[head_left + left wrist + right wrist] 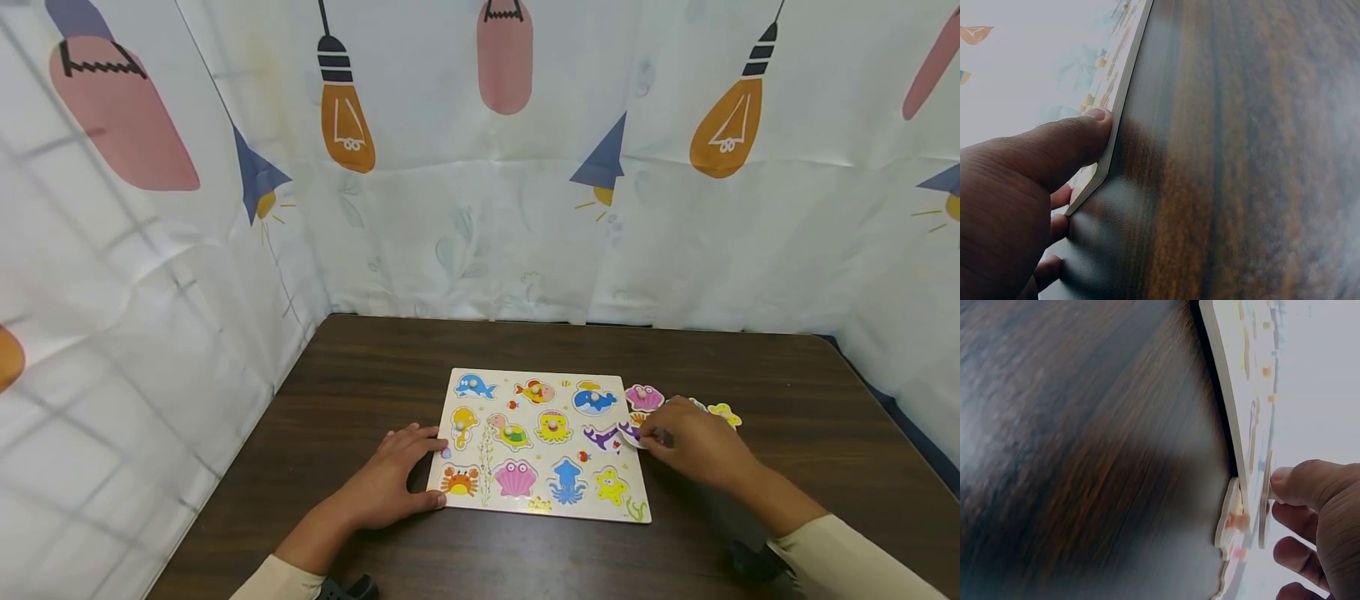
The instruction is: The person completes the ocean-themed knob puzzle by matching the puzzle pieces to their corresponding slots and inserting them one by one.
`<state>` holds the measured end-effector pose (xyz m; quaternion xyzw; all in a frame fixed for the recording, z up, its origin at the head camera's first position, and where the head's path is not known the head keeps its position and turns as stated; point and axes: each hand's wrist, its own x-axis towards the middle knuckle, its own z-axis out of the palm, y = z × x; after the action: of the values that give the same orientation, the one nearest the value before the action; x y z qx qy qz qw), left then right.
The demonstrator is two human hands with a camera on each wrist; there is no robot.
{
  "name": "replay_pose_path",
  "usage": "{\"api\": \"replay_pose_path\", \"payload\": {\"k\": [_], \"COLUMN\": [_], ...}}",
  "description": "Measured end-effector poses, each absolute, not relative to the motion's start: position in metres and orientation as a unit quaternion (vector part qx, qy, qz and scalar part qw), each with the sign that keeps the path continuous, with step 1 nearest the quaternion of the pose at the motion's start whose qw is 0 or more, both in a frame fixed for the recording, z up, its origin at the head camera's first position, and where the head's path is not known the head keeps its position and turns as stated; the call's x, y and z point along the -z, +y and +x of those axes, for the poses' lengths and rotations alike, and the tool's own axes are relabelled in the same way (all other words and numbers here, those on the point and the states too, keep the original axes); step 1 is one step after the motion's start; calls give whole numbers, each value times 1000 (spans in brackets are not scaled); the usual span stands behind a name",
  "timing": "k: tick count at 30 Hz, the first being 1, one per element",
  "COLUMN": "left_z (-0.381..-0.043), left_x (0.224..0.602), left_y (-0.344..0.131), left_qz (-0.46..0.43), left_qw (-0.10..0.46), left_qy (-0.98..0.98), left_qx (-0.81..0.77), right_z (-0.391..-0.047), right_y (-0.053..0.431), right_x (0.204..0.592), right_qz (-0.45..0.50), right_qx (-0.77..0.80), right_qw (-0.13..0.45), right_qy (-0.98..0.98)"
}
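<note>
In the head view a flat wooden sea-animal puzzle board [543,505] lies on the table. My left hand [393,477] rests at its left edge with fingers spread, thumb and index fingertips on the rim. In the left wrist view the thumb [1079,140] presses the board's edge. My right hand [697,437] pinches a purple puzzle piece [628,431] over the board's right edge, close to the purple fish picture [602,437]. The right wrist view shows the piece [1264,506] on edge between thumb and finger, just above the board [1229,394].
Beyond the board's right edge lie a pink shell piece [643,397] and a yellow star piece [724,414], with others partly hidden by the right hand. The dark wooden table [390,358] ends at a patterned curtain [480,242] behind and at the left.
</note>
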<state>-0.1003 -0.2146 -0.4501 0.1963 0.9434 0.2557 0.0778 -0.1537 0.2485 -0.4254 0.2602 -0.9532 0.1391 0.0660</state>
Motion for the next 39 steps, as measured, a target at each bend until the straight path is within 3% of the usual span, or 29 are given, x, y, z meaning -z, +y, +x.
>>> {"api": "replay_pose_path", "payload": {"k": [39], "left_z": [-100], "left_x": [451], "left_y": [-215], "left_qz": [190], "left_qw": [77], "left_qy": [942], "left_qx": [-264], "right_z": [-159], "right_y": [210], "right_x": [436], "right_qz": [271], "right_qx": [-150], "right_qw": [30], "right_qy": [-950]}}
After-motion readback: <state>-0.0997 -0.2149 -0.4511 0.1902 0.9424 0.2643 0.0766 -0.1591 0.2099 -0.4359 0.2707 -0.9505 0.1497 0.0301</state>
